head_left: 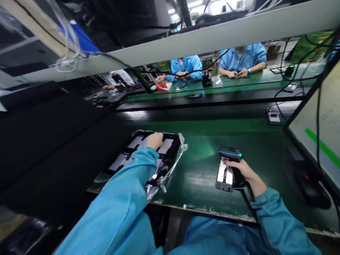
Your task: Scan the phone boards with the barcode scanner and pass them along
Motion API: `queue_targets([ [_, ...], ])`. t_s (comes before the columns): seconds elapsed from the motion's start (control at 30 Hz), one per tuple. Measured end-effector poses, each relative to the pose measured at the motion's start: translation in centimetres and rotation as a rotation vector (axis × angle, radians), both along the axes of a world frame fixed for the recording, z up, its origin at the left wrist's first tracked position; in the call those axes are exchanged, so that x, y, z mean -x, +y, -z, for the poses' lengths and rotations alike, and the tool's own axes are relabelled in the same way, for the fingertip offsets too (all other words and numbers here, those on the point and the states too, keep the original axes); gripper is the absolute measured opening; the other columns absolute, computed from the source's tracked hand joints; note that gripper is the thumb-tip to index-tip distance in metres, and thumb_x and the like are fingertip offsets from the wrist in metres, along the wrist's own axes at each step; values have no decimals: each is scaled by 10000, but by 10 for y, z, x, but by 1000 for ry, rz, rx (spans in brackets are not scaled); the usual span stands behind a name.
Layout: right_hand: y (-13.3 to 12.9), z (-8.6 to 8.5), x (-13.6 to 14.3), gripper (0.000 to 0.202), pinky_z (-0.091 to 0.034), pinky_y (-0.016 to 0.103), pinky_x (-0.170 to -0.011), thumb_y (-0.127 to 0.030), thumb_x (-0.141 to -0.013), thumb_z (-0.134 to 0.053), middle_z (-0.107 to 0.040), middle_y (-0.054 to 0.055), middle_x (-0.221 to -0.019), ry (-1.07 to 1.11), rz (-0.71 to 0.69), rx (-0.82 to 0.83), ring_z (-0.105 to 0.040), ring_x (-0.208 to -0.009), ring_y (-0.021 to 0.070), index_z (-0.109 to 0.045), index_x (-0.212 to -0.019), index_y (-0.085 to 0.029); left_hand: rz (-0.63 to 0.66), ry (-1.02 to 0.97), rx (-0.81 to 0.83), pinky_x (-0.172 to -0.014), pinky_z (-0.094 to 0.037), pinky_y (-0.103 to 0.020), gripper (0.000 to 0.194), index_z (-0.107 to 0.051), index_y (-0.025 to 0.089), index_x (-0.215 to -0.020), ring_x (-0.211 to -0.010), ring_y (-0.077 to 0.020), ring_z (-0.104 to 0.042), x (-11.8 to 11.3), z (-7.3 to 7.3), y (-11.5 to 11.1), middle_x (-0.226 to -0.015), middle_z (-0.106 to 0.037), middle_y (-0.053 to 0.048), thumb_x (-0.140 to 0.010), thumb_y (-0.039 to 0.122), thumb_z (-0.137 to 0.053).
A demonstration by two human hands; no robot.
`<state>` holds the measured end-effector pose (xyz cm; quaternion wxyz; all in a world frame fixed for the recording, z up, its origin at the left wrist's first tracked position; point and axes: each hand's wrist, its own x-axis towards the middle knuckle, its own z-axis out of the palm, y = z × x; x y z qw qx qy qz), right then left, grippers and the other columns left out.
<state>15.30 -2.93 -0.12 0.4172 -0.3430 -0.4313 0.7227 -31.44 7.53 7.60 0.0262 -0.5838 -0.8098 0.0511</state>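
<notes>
My right hand (243,169) is wrapped round the handle of a black barcode scanner (230,153) with a lit blue strip. Below the scanner lies a phone part (224,183) with white panels and a dark frame, flat on the bench and partly covered by the scanner and fingers. My left hand (154,140) is over a black tray (172,150) at the left, its fingers closed and pointing down into it. Whatever they hold is hidden. Flat pale-grey pieces (135,141) sit in the tray's compartments, and clear plastic film (182,145) lines its edges.
A computer mouse (312,191) and a monitor (321,117) stand at the right, with hanging cables. A small device (273,116) lies at the back right of the green bench (196,180). Two co-workers in blue sit opposite, beyond a white crossbar (170,44).
</notes>
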Motion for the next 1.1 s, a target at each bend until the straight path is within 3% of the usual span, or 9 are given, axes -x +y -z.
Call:
queue_targets([
  [0.1,-2,-2,4,345,-501,364,-765,-347,-649,-849,-734,63,-863,18,-12,-16,-667,-799,236,-766,-924,-157,45,16,-127,-866,-490,-413,373,-626,40,-1123,-1008,-339,-659,-41,-18,4,-1033,-692,-244,-819,244,-558],
  [0.17,-4,-3,6,344,-494,360,-768,-325,-632,-857,-729,56,-854,30,-27,-28,-658,-794,228,-765,-918,-157,220,-113,-251,-860,-488,-348,376,-626,113,-1183,-967,-268,-669,-89,-16,-1,-1025,-714,-159,-885,309,-509],
  [0.27,-7,-4,7,346,-480,363,-812,-296,-616,-867,-726,44,-861,39,-35,-49,-646,-817,220,-761,-917,-163,497,-435,-366,-758,-489,-279,350,-655,177,-1165,-797,-197,-669,-173,6,-15,-911,-728,-75,-902,376,-536],
  [0.37,-9,-4,7,332,-474,362,-821,-272,-615,-865,-718,34,-838,44,-37,-63,-635,-813,213,-754,-907,-161,523,-627,-393,-711,-482,-260,318,-674,173,-1121,-705,-167,-648,-228,29,-29,-831,-718,-48,-889,365,-573],
  [0.47,-8,-3,6,318,-477,351,-806,-252,-620,-859,-714,28,-836,62,-48,-62,-630,-796,204,-749,-905,-162,469,-707,-413,-686,-474,-255,303,-678,170,-1105,-678,-156,-634,-237,38,-33,-808,-712,-37,-878,348,-583],
  [0.63,-4,-1,5,273,-479,341,-792,-255,-627,-854,-707,22,-802,98,-61,-22,-630,-776,202,-752,-861,-159,401,-747,-398,-691,-484,-264,355,-661,168,-1137,-710,-171,-648,-218,36,-26,-829,-716,-45,-875,382,-556],
  [0.8,-7,-10,4,345,-488,382,-846,-314,-508,-915,-712,10,-757,98,-5,3,-652,-820,237,-757,-785,-182,351,-689,-382,-758,-519,-317,425,-651,202,-1145,-809,-224,-674,-212,34,-31,-914,-728,-54,-841,471,-523],
  [1.0,16,-1,-11,517,-480,418,-944,-491,-551,-894,-748,83,-940,144,121,50,-685,-940,256,-763,-916,-149,428,-1088,-5,-566,-540,-342,508,-645,245,-1107,-635,-248,-669,-249,80,-77,-763,-712,-38,-775,621,-563],
  [1.1,21,1,-16,554,-461,434,-997,-506,-543,-901,-750,122,-999,149,126,88,-688,-994,274,-765,-925,-129,521,-1176,42,-619,-568,-375,441,-671,254,-1060,-685,-256,-678,-278,101,-105,-839,-713,-55,-801,594,-558],
])
